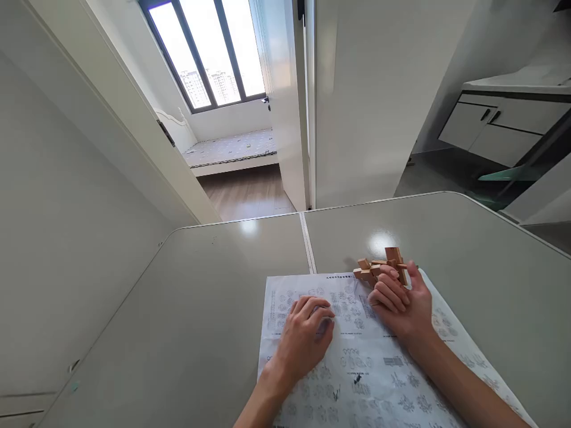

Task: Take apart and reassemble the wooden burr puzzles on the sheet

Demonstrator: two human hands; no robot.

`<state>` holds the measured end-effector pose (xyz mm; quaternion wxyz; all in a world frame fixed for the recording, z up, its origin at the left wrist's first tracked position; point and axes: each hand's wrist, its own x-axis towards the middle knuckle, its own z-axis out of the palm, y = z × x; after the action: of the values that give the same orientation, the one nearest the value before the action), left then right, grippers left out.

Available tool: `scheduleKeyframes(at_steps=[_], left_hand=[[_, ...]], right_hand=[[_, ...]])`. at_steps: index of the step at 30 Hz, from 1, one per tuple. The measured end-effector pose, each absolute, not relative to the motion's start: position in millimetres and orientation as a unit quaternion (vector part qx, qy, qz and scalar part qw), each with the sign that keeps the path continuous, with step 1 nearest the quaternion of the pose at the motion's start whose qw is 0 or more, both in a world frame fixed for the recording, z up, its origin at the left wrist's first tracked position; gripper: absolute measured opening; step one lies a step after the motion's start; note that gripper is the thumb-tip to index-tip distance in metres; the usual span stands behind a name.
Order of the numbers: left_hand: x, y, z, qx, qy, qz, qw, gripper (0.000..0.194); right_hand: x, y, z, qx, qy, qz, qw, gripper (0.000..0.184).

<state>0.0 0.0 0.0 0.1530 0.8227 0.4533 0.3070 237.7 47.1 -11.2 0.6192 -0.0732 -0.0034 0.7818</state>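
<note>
A wooden interlocking puzzle [377, 267] made of short pale bars sits at the far edge of a printed instruction sheet [357, 362] on the grey table. My right hand [401, 300] holds the puzzle from its near right side, fingers curled against the bars and thumb raised beside it. My left hand [306, 336] rests palm down on the sheet, fingers bent loosely, holding nothing. The sheet shows rows of small puzzle diagrams.
The grey table [200, 309] has a seam [307, 244] down its middle and rounded corners. Beyond it an open doorway [241, 178] leads to a room with a window. White cabinets [491, 125] stand at the far right. A wall runs along the left.
</note>
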Motion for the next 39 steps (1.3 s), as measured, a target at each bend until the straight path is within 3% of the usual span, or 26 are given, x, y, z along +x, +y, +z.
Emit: scheduleKeyframes(at_steps=[17, 30, 34, 39], left_hand=[[0, 0, -3, 0.825, 0.457, 0.295, 0.156, 0.019], [1, 0, -3, 0.822, 0.457, 0.308, 0.143, 0.020], [0, 0, -2, 0.823, 0.455, 0.305, 0.150, 0.019], [-1, 0, -3, 0.824, 0.453, 0.303, 0.153, 0.018]], right_hand=[[246, 52, -23, -0.068, 0.003, 0.775, 0.628, 0.035], [251, 59, -23, -0.103, -0.030, 0.769, 0.631, 0.014], [248, 59, -17, -0.166, -0.084, 0.744, 0.642, 0.019], [237, 56, -4, -0.334, -0.244, 0.642, 0.646, 0.038]])
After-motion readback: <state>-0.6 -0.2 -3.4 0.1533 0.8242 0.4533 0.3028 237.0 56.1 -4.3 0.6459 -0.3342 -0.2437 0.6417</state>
